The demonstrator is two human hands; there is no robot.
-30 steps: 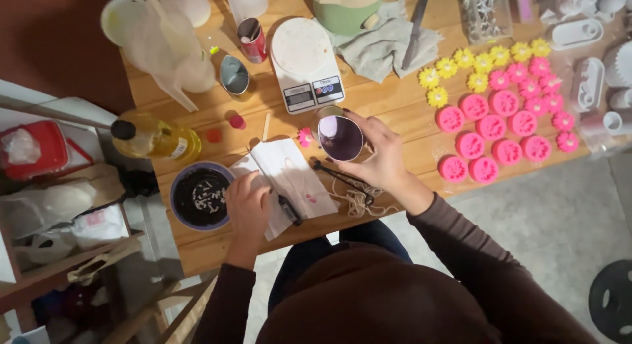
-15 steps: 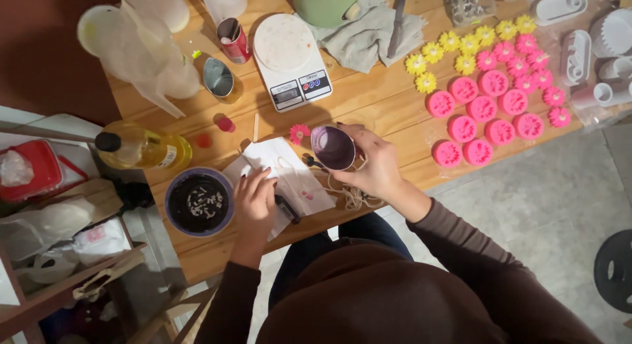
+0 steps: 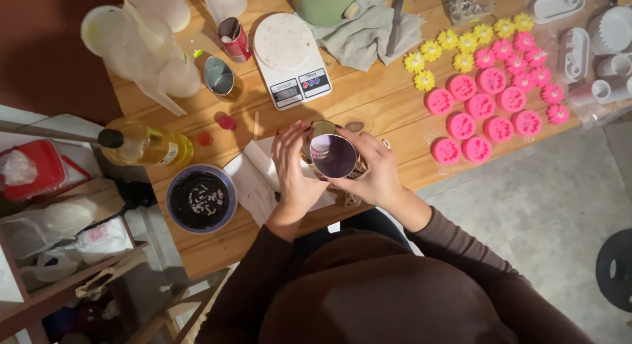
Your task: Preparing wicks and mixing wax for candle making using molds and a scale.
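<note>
Nearby, both hands [image 3: 296, 169] [image 3: 375, 173] in closed grip around purple cup [image 3: 333, 156], dark bowl [image 3: 200, 199] left.

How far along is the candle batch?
Done: pink flower moulds and yellow ones lie set out on the table. In hand: both the left hand and right hand hold a small cup. Left: the scale stands bare; fill level unclear.

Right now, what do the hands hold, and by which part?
Both hands, left and right, hold a small round jar by its sides.
</note>
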